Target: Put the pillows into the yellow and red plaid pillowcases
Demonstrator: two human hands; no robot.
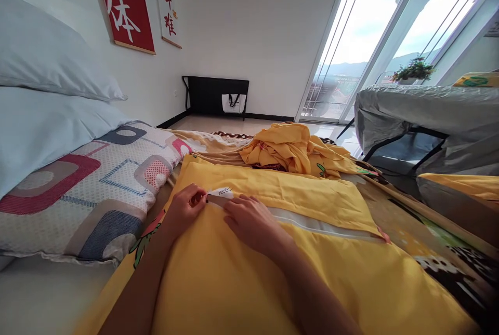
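Clock: read from the hands, twelve being straight ahead of the person.
Yellow cover: the yellow cover (218,272) lies spread beneath both hands, reaching down through six o'clock.
Left hand: at nine, the left hand (189,204) has thumb and fingertips drawn together at the opening; what sits between them is too small to tell.
Right hand: at three, the right hand (251,218) rests on the cover, fingers close together and slightly bent; I can't tell whether they grip anything.
White tag: a white tag (220,193) with dark marks shows between the hands.
Opening: a pale strip (323,225) runs from the right hand out towards three.
Heap: crumpled yellow cloth (286,143) sits at one.
Pillow: the patterned pillow (89,184) lies at nine, white pillows (47,49) at ten.
Farther off: a white bag (234,105) at twelve, a grey-covered table (424,106) at two.
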